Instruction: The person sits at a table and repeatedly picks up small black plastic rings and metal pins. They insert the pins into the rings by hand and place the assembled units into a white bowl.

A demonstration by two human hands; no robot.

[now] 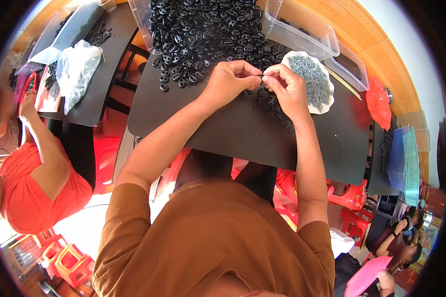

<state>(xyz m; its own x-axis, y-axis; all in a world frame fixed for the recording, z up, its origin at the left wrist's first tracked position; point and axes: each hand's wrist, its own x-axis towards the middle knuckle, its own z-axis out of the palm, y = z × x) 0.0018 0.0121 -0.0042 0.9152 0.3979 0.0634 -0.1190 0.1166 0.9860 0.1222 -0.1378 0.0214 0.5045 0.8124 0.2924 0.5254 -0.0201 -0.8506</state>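
Over the dark table, my left hand (231,79) and my right hand (288,86) meet fingertip to fingertip. Both pinch a small black piece (261,76), mostly covered by the fingers, so its exact kind cannot be made out. Just beyond my left hand spreads a big heap of glossy black oval plastic pieces with two holes (208,37). Beside my right hand, a white scalloped plate (328,103) holds a mound of tiny grey pieces (309,79). Under and beside my right wrist lies a smaller pile of black pieces (277,110).
Clear plastic bins (302,37) stand at the table's far side. A red scalloped dish (378,104) sits at the right edge. On the left, a person in red works at another table (91,101) with a plastic bag (79,69). Red stools (72,265) stand lower left.
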